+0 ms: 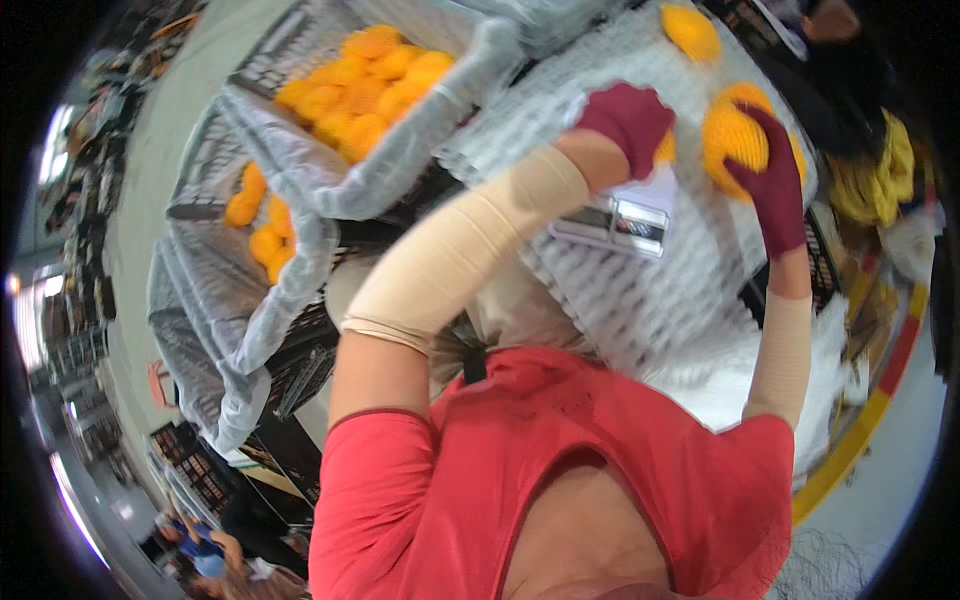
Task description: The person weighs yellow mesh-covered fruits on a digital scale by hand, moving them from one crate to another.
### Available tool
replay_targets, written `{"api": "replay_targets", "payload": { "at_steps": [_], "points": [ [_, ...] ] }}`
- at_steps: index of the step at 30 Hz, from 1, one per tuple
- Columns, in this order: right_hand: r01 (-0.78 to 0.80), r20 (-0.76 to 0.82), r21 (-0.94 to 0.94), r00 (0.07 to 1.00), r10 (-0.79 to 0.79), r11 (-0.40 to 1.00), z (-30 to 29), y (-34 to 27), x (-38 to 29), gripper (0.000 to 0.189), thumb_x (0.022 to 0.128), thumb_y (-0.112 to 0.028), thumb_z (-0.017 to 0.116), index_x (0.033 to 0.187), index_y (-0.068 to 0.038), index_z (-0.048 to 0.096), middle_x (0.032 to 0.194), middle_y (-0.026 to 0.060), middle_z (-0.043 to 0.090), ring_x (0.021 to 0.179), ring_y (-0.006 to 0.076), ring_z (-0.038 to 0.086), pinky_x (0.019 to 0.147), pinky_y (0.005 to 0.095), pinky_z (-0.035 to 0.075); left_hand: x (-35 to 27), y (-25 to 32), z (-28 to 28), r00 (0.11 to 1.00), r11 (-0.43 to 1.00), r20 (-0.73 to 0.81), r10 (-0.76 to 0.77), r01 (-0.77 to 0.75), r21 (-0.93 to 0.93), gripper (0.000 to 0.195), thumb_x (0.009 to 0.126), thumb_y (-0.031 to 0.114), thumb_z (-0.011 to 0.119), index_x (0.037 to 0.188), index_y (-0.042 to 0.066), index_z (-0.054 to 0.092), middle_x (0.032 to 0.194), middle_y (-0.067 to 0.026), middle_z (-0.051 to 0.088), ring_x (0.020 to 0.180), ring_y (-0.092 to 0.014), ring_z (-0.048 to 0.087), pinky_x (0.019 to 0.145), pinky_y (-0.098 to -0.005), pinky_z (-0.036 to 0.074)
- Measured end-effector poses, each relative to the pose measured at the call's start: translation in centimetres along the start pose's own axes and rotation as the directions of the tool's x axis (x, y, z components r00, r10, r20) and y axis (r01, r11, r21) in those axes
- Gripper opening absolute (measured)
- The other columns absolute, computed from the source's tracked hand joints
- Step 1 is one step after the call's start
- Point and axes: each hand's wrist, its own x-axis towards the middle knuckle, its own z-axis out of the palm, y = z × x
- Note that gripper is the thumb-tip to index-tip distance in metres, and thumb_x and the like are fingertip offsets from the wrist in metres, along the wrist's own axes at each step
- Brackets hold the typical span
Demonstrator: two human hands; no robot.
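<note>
My left hand [628, 129], in a maroon glove, is closed over a small digital scale [651, 225] with a display. Part of an orange fruit [664, 147] shows at the hand's right edge; the rest is hidden under the glove. My right hand [776, 169], gloved alike, curls its thumb and fingers around a netted orange fruit [739, 142]. More orange shows behind and beside that fruit, partly covered by the hand. Another orange fruit [691, 33] lies farther off on the grey-white padded sheet [637, 300] under the scale.
To the left, black crates lined with clear plastic [420, 161] hold several netted orange fruits [367, 82]. Fewer fruits [266, 240] lie in the nearer crate. A yellow-and-red floor stripe [855, 450] curves along the right. Other people [202, 551] are at lower left.
</note>
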Motion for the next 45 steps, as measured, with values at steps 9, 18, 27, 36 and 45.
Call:
{"api": "replay_targets", "payload": {
  "at_steps": [9, 18, 27, 36, 45],
  "points": [
    [0.247, 0.123, -0.199, 0.966, -0.226, 0.948, 8.4, -2.3, 2.0, 0.076, 0.062, -0.015, 0.085, 0.132, -0.013, 0.054, 0.138, 0.0168, 0.051, 0.124, 0.0361, 0.050, 0.109, 0.0429, 0.038, -6.6, -13.2, -8.1, 0.899, 0.998, -0.435, 0.056, -0.047, 0.032, 0.064, 0.065, 0.022, 0.081, 0.123, 0.003, 0.060, 0.120, -0.0203, 0.062, 0.112, -0.041, 0.057, 0.100, -0.0443, 0.045],
    [-0.056, 0.018, -0.102, 0.998, 0.058, 0.993, 2.4, 2.1, 8.4, 0.071, 0.080, -0.033, 0.078, 0.142, -0.016, 0.049, 0.146, 0.0132, 0.048, 0.133, 0.0300, 0.046, 0.110, 0.0395, 0.038, -16.7, -23.2, -13.1, 0.739, 0.902, -0.639, -0.212, 0.400, 0.163, 0.053, 0.085, 0.013, 0.074, 0.134, 0.006, 0.055, 0.142, -0.0173, 0.052, 0.132, -0.032, 0.048, 0.108, -0.0390, 0.040],
    [-0.078, -0.220, -0.587, 0.973, -0.066, 0.805, 6.2, 15.9, 20.4, 0.055, 0.073, -0.037, 0.075, 0.119, -0.009, 0.066, 0.109, 0.0190, 0.069, 0.101, 0.0319, 0.068, 0.088, 0.0414, 0.054, -19.9, -13.7, -7.5, 0.748, 0.911, -0.526, -0.405, 0.283, -0.300, 0.054, 0.086, 0.002, 0.070, 0.137, 0.005, 0.053, 0.148, -0.0120, 0.048, 0.135, -0.023, 0.046, 0.108, -0.0356, 0.039],
    [-0.295, -0.096, -0.228, 0.955, 0.280, 0.928, 5.4, 12.4, 20.7, 0.064, 0.070, -0.038, 0.082, 0.124, -0.011, 0.063, 0.120, 0.0162, 0.066, 0.113, 0.0299, 0.063, 0.098, 0.0367, 0.049, -17.6, -10.3, -6.7, 0.837, 0.889, -0.406, -0.367, 0.187, -0.418, 0.052, 0.086, 0.006, 0.073, 0.135, 0.005, 0.055, 0.145, -0.0099, 0.051, 0.130, -0.021, 0.051, 0.106, -0.0352, 0.043],
    [-0.098, -0.030, 0.330, 0.993, 0.114, 0.939, -2.5, 2.9, 7.1, 0.058, 0.082, -0.017, 0.076, 0.135, -0.007, 0.055, 0.128, 0.0095, 0.061, 0.117, 0.0203, 0.058, 0.099, 0.0347, 0.046, -5.1, -4.9, -4.8, 0.971, 0.928, -0.237, 0.005, -0.093, -0.361, 0.071, 0.083, 0.032, 0.077, 0.137, -0.003, 0.047, 0.138, -0.0256, 0.051, 0.127, -0.036, 0.051, 0.106, -0.0409, 0.041]
  ]
}}
